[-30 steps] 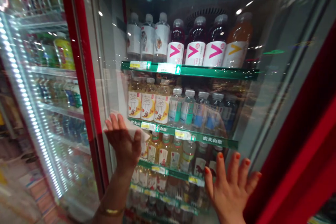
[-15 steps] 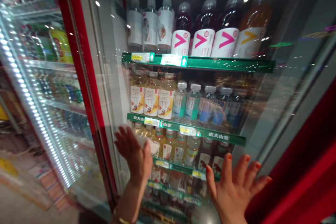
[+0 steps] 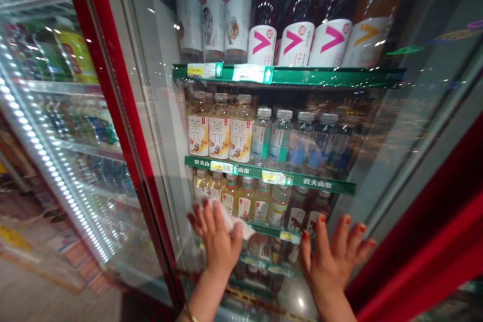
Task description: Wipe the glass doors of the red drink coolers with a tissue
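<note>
My left hand (image 3: 216,244) presses a crumpled white cloth (image 3: 231,219) against the glass door of a drinks fridge (image 3: 364,156). My right hand (image 3: 330,256) lies flat on the same glass with its fingers spread, holding nothing, and its nails are painted orange-red. Both hands are outside the glass, in front of the lower shelves. Behind the door stand rows of bottled drinks (image 3: 219,131) on green-edged shelves. The cloth hides part of the lowest visible bottles.
A red door frame (image 3: 121,110) runs beside the glass on the left, with a second lit fridge door (image 3: 64,110) beyond it. Another red frame (image 3: 426,216) fills the lower right. A tiled floor (image 3: 33,287) shows at the lower left.
My left hand has slid down and to the right with the cloth on the glass. The shelves have risen in the picture as the view tilted down. My right hand is still flat on the glass.
</note>
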Motion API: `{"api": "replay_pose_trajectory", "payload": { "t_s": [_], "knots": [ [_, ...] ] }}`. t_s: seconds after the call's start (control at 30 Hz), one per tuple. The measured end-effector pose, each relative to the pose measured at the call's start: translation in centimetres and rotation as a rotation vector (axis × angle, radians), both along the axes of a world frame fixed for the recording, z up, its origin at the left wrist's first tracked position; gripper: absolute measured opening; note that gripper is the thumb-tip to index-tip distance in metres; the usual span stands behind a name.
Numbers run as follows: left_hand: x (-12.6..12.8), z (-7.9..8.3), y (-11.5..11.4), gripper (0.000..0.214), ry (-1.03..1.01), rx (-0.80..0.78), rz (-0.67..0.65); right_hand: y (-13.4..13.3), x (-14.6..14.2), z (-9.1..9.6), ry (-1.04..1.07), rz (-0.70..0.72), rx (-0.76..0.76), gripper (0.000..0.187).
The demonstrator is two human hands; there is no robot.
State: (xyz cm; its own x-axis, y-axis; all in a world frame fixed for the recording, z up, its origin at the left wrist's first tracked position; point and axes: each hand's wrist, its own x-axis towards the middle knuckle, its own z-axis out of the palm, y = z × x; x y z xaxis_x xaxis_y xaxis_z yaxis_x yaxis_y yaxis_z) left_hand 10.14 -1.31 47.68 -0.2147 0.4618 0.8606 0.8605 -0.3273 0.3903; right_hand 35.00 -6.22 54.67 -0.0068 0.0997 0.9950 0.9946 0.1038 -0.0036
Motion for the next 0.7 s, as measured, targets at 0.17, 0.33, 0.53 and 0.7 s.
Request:
{"api": "replay_pose_trajectory", "payload": {
  "t_s": [0.17,0.33,0.53,0.7],
  "knots": [
    [0.4,-7.3,-3.1,0.049,0.318,0.192,-0.033,-0.4,-0.9,-4.4,-0.061,0.043,-0.027,0.075],
    [-6.6,-6.2,-0.7,0.077,0.141,0.101,0.203,0.0,-0.6,-5.9,-0.025,0.065,-0.007,0.075],
    [-0.6,-10.9,-1.0,0.072,0.361,0.236,-0.049,0.1,-0.7,-5.8,-0.009,0.064,0.002,0.072],
    [-7.7,-12.4,-0.8,0.091,0.214,0.087,0.152,0.3,-0.7,-6.0,-0.022,0.057,-0.001,0.072]
  ]
}}
